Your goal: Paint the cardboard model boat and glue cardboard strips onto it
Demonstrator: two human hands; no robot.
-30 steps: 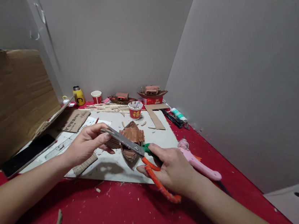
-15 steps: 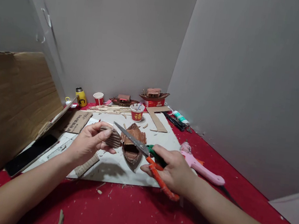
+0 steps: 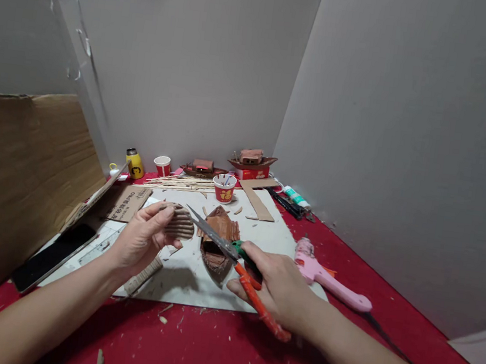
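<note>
My left hand [image 3: 142, 234] pinches a small rounded piece of corrugated cardboard [image 3: 181, 223], its ridges facing me. In my right hand [image 3: 277, 283] is a pair of scissors [image 3: 218, 239] with green and orange-wrapped handles. The blades look closed or nearly so, and their tip points at the cardboard's upper right edge; whether they touch I cannot tell. Behind and below the blades, a brown model boat [image 3: 215, 264] with a ridged roof rests on the white board [image 3: 186, 284]. Another corrugated strip [image 3: 143, 276] lies under my left wrist.
A pink glue gun [image 3: 332, 281] lies at right on the red cloth [image 3: 186, 352]. A phone [image 3: 54, 256] and printed cardboard [image 3: 127, 203] are at left. Behind stand a red-and-white cup [image 3: 223, 190], thin wooden sticks [image 3: 176, 182], a yellow bottle [image 3: 135, 164] and a finished-looking boat [image 3: 252, 159].
The view has tilted up slightly. My left hand has turned the cardboard piece so its ridged face shows more, and the scissors' tip stays close to its edge.
</note>
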